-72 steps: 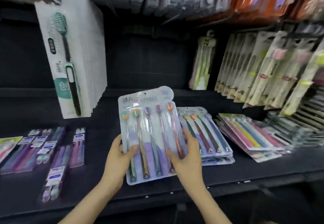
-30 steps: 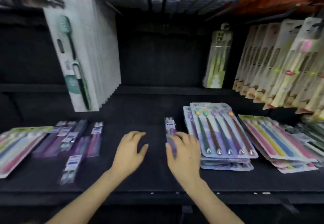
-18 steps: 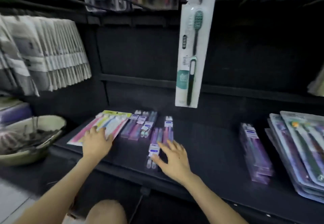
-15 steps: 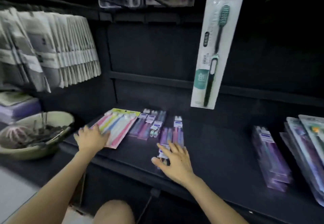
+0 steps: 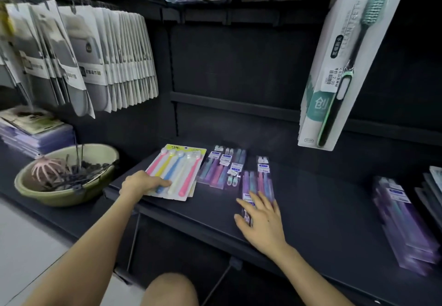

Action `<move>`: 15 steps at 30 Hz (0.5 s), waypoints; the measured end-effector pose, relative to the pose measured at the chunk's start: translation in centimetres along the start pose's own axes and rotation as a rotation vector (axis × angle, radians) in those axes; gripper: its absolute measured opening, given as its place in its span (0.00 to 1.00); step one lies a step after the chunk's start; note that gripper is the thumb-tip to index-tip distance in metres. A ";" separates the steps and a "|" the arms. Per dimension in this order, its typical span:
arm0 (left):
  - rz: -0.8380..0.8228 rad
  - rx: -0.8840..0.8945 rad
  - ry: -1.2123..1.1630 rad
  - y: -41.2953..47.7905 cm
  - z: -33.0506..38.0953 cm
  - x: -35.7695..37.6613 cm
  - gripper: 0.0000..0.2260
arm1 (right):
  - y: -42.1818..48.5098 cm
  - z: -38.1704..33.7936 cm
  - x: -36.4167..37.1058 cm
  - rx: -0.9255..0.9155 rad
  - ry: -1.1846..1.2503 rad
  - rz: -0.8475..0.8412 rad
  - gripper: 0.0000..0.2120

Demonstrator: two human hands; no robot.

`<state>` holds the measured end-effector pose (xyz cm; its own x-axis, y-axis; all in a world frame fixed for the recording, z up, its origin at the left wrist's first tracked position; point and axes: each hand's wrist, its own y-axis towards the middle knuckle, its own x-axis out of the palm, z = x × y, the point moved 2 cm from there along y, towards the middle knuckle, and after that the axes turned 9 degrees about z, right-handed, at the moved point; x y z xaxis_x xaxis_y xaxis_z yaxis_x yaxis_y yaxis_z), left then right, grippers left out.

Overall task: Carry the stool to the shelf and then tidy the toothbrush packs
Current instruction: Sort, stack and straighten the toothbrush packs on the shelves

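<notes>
Evidently mid-tidying: flat left hand [image 5: 143,183] presses the pastel five-brush card [image 5: 178,169] centre-left, spread right hand [image 5: 263,220] the slim purple packs [image 5: 259,181]; squaring them together seems next.

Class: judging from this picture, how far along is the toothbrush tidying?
Done: a purple stack sits at right. In hand: left hand rests on the pastel pack, right hand on a loose purple pack. Left: the scattered purple packs between them.
</notes>
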<state>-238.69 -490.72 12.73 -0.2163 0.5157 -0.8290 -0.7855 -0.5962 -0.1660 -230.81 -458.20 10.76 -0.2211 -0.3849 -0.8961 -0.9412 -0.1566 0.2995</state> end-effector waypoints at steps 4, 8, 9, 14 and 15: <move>0.111 0.055 0.095 -2.3 0.1 0.3 0.42 | 0.7 -3.2 -0.2 -0.061 0.037 0.170 0.33; 0.189 0.206 0.033 -2.3 -0.8 0.9 0.43 | 3.4 -8.6 1.0 -0.028 0.318 -0.057 0.27; 0.201 0.225 0.012 -2.3 -1.0 1.1 0.40 | 4.2 -9.5 1.7 0.003 0.317 -0.110 0.26; 0.297 0.298 -0.048 -3.7 -1.0 1.5 0.25 | 6.9 -11.4 6.0 0.131 0.285 -0.161 0.28; 0.321 0.298 -0.052 -4.1 -1.1 1.6 0.22 | 7.0 -11.5 6.2 0.145 0.307 -0.136 0.28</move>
<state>-235.19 -488.13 11.52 -0.4997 0.3679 -0.7842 -0.8049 -0.5317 0.2635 -235.82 -472.17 11.05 -0.0249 -0.6281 -0.7777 -0.9881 -0.1027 0.1146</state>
